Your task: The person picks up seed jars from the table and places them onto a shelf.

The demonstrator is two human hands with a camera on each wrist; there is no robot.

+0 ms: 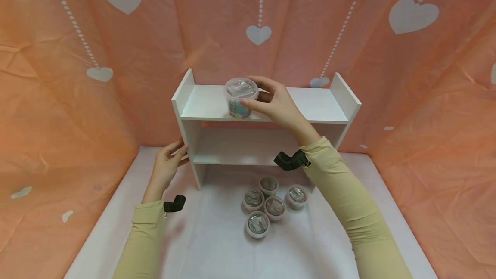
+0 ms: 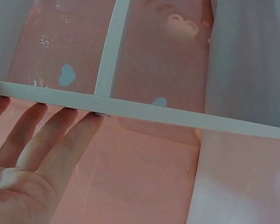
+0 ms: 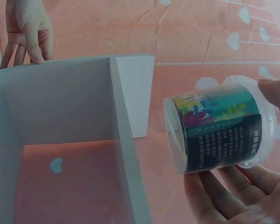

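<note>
A clear plastic tub [image 1: 240, 94] with a translucent lid and a colourful printed label is held in my right hand [image 1: 277, 102], above the front of the top shelf. In the right wrist view the thumb lies at the lid of the tub [image 3: 219, 126] and the fingers curl round its side, apart from the shelf board. My left hand [image 1: 166, 165] touches the left side panel of the white shelf unit [image 1: 310, 102]. In the left wrist view the straight fingertips of the left hand [image 2: 42, 163] rest against the panel's edge.
Several similar lidded tubs [image 1: 275, 207] stand grouped on the white table surface [image 1: 217, 253] in front of the shelf unit, one slightly apart at the right. Behind and at both sides hangs an orange-pink curtain [image 1: 217, 20] with white hearts.
</note>
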